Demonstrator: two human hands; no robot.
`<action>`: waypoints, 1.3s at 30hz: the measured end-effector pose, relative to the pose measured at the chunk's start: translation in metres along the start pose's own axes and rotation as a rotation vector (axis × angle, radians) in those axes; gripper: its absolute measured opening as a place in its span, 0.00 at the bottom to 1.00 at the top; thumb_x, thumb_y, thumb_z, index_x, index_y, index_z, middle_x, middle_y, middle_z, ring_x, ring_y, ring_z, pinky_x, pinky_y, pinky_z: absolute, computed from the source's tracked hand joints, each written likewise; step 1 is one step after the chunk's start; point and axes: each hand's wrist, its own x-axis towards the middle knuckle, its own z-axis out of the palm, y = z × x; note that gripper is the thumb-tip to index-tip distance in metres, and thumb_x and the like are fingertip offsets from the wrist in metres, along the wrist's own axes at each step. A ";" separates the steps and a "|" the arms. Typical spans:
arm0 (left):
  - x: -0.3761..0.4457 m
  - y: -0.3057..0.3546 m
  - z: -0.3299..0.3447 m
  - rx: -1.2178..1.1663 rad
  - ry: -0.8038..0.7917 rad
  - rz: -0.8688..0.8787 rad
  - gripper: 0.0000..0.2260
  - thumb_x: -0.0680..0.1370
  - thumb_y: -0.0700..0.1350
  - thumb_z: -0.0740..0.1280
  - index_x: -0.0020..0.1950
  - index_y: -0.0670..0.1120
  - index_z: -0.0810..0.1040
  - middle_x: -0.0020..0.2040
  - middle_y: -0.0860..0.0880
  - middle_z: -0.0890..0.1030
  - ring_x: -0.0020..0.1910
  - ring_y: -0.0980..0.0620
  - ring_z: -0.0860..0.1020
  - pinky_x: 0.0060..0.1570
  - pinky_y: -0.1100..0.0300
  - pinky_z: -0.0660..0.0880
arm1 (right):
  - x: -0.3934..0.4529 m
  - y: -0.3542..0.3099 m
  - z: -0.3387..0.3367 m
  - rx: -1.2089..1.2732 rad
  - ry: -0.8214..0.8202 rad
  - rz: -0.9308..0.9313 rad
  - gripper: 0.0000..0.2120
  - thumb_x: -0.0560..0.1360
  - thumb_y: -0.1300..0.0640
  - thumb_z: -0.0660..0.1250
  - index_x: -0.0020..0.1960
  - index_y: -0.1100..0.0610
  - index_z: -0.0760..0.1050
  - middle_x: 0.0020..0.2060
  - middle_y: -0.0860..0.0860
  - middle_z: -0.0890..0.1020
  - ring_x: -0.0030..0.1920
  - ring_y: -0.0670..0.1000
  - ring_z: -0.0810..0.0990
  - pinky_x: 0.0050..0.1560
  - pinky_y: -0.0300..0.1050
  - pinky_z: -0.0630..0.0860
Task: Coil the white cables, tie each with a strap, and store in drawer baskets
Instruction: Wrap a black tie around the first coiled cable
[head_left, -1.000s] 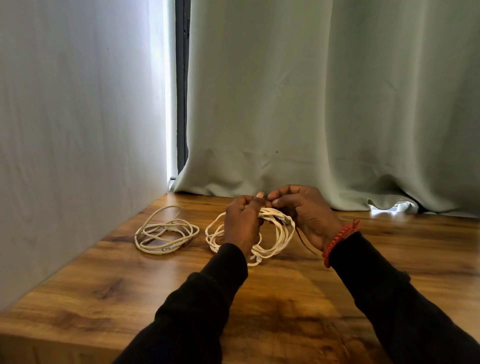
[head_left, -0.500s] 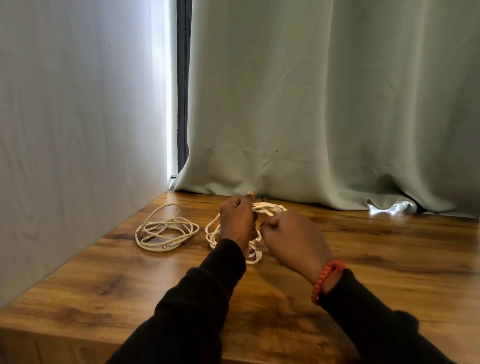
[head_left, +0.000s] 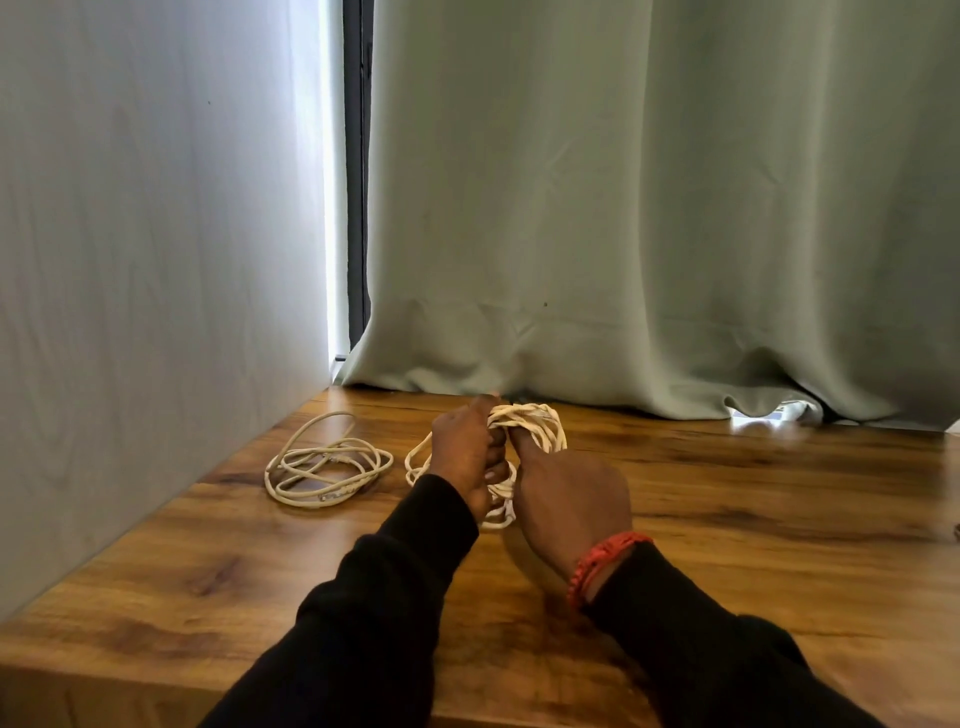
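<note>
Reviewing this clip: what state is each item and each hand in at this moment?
Held cable: coiled bundle, gripped by both hands, no strap visible.
Second cable: loose coil lying on the table, untouched.
Left hand: grip closed around the bundle.
Right hand: grip closed on the bundle.
Curtain: drawn, hem resting on the table.

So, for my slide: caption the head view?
Both hands grip a white cable bundle; a second coil lies alongside.

Dim; daylight thru curtain gap (head_left: 332, 208)
</note>
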 end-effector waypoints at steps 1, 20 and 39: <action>-0.002 0.000 0.000 0.026 -0.031 -0.008 0.11 0.81 0.44 0.65 0.38 0.45 0.75 0.24 0.52 0.66 0.20 0.57 0.59 0.18 0.65 0.55 | 0.002 0.002 0.001 0.023 -0.039 0.020 0.17 0.83 0.52 0.55 0.71 0.47 0.64 0.46 0.50 0.79 0.41 0.52 0.73 0.41 0.47 0.71; 0.002 -0.001 0.002 0.415 -0.007 0.320 0.13 0.83 0.53 0.64 0.45 0.45 0.76 0.32 0.50 0.72 0.26 0.56 0.68 0.22 0.61 0.65 | -0.007 0.003 0.009 0.180 0.384 -0.028 0.09 0.78 0.55 0.67 0.58 0.52 0.76 0.42 0.48 0.81 0.33 0.45 0.73 0.30 0.40 0.70; -0.011 0.003 0.005 0.272 -0.028 0.336 0.13 0.84 0.50 0.62 0.46 0.44 0.76 0.26 0.52 0.69 0.23 0.56 0.65 0.23 0.62 0.61 | -0.002 0.027 0.004 0.525 0.402 0.040 0.06 0.77 0.48 0.70 0.48 0.49 0.81 0.41 0.42 0.81 0.41 0.41 0.76 0.43 0.38 0.74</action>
